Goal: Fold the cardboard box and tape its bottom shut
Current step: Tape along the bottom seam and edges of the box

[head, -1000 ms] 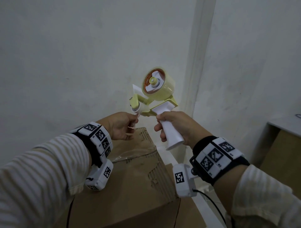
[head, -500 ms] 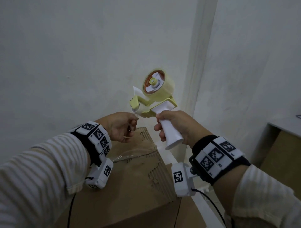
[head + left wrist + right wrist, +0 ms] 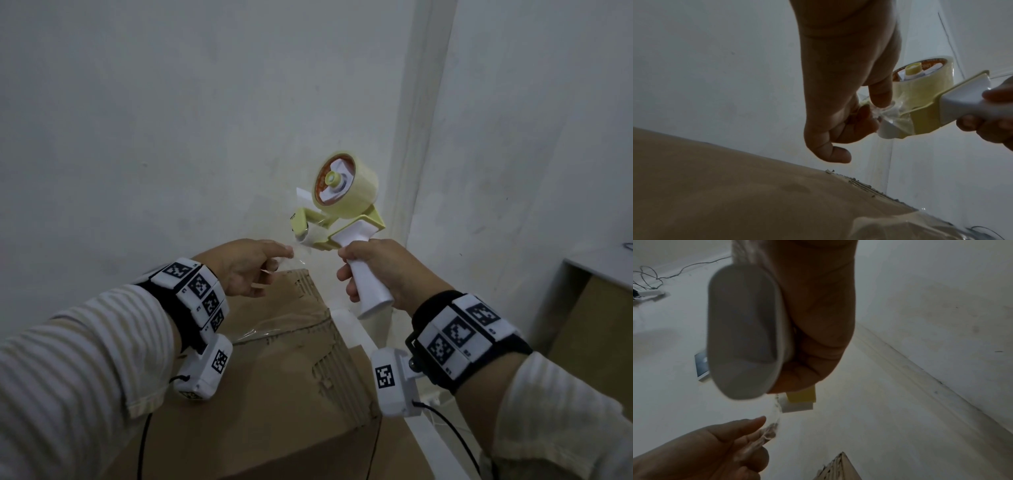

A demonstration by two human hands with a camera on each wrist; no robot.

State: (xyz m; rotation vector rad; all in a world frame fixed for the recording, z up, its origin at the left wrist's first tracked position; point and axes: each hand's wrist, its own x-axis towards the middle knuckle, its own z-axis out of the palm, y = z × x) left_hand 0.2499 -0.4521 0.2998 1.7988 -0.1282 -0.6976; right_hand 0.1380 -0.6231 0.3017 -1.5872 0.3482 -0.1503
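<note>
My right hand point(image 3: 368, 274) grips the white handle of a yellow tape dispenser point(image 3: 337, 219), which carries a roll of clear tape point(image 3: 356, 192) and is held up in front of the wall. My left hand point(image 3: 286, 258) pinches the crumpled free end of the tape point(image 3: 299, 255) just off the dispenser's roller. In the left wrist view the tape end point(image 3: 887, 112) bunches between thumb and finger. The right wrist view shows the handle point(image 3: 744, 337) and the tape strand point(image 3: 768, 433). A brown cardboard box point(image 3: 274, 383) stands below both hands, with one clear tape strip point(image 3: 274, 329) across its top face.
White walls meet in a corner straight ahead. A grey-topped brown cabinet point(image 3: 603, 287) stands at the right. A white ledge point(image 3: 363, 329) runs beside the box's torn right edge. Cables point(image 3: 651, 277) lie on the floor.
My left fingers have drawn a short strand of clear tape out from the dispenser's roller. The dispenser and my right hand have shifted slightly right.
</note>
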